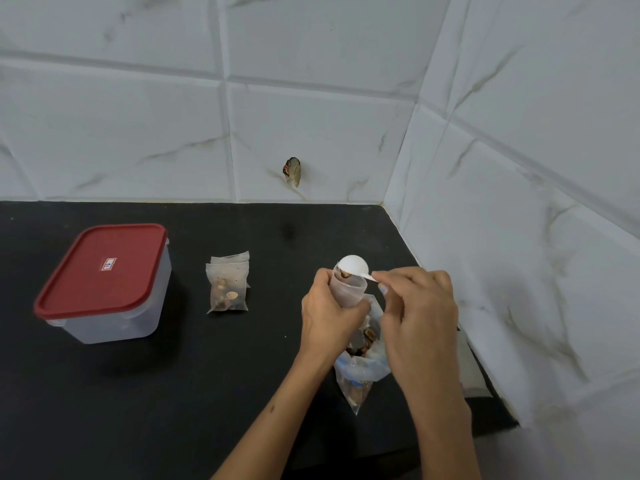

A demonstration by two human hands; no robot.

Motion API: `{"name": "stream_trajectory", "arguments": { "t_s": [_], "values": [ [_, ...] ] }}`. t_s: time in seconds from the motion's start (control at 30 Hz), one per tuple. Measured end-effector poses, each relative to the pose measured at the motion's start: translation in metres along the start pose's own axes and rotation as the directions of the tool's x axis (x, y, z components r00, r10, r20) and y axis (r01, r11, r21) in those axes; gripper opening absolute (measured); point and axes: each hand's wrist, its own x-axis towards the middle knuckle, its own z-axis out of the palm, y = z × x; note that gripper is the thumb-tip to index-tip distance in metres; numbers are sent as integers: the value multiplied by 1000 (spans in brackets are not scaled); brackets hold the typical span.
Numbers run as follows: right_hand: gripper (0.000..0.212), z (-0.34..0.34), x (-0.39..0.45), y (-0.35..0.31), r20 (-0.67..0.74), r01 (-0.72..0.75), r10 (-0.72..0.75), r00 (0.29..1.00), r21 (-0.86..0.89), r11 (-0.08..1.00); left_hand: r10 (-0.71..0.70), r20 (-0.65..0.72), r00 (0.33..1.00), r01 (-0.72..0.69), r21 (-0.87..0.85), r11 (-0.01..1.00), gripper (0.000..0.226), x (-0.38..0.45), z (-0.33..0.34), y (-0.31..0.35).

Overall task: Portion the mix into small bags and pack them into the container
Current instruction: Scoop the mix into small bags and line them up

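**A small bag is being filled; packing is not yet begun**

A small bag is held upright in the left hand, whose fingers are curled round it, just above the large bag of mix that lies on the black counter. A white scoop is pinched by its handle in the right hand and is tipped at the small bag's mouth, where a few brown pieces can be seen. Two or so filled bags are stacked near the middle of the counter; the exact count cannot be told. The container stands well apart to the left, its red lid shut. It is judged that portioning is partly done: mix remains in the large bag, the lid is yet to be opened, and nothing can be seen to have been packed
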Motion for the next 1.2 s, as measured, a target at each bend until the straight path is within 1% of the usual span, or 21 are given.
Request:
{"name": "stream_trajectory", "arguments": {
  "t_s": [0.13, 0.2, 0.3, 0.4, 0.47, 0.6, 0.67, 0.73, 0.77, 0.83, 0.87, 0.93, 0.97, 1.03, 1.13, 1.2],
  "values": [
    [22, -1, 1, 2, 90, -25, 20, 996, 49, 998, 11, 7, 1000, -11, 10, 1000, 38, 3, -2, 1],
    [23, 2, 1, 3, 101, -16, 14, 995, 19, 1000, 6, 26, 1000, -6, 22, 1000, 38, 3, -1, 2],
    [28, 11, -1, 3, 36, -3, 5, 999, -52, 999, -8, 59, 998, 6, 44, 999, 34, 3, 1, 3],
    [31, 16, -4, 3, -32, 27, -29, 999, -70, 997, -32, 60, 998, 28, 58, 998, 32, 3, 2, 3],
    [30, 16, -3, 3, -57, 31, -33, 998, -50, 998, -38, 47, 998, 36, 55, 998, 32, 3, 1, 3],
    [25, 9, -2, 2, -72, -23, 26, 997, 37, 999, -16, 25, 1000, 16, 18, 1000, 38, 2, -1, 4],
    [22, 8, -2, 2, -48, -31, 33, 998, 53, 998, -1, 11, 1000, 1, -5, 1000, 40, 3, -3, 4],
    [21, 9, -2, 3, 25, -53, 52, 998, 53, 997, 16, 5, 1000, -16, -6, 1000, 40, 3, -4, 5],
    [21, 10, -2, 3, 31, -65, 64, 997, 55, 996, 21, 5, 1000, -21, -1, 1000, 40, 3, -4, 5],
    [21, 8, -1, 4, -19, -81, 83, 996, 99, 992, 21, 2, 1000, -21, 1, 1000, 39, 2, -4, 4],
    [22, 6, 0, 4, -13, -89, 91, 996, 124, 988, 17, 0, 1000, -17, -2, 1000, 38, 2, -5, 4],
    [22, 4, 0, 4, 97, -139, 126, 987, 150, 979, 12, 5, 1000, -12, 1, 1000, 39, 3, -7, 2],
    [22, 3, 0, 5, 138, -190, 165, 977, 188, 964, 12, 10, 1000, -12, 3, 1000, 39, 3, -8, 1],
    [21, 0, 0, 6, 134, -313, 285, 949, 326, 892, 15, 21, 1000, -15, 1, 1000, 38, 2, -10, 0],
    [24, -2, 4, 8, 187, -482, 457, 869, 526, 701, 8, 21, 1000, -8, 15, 1000, 37, 1, -13, 0],
    [27, 0, 4, 15, 221, -552, 537, 814, 580, 599, -19, 6, 1000, 18, 30, 999, 38, 1, -15, -3]
  ]
}}
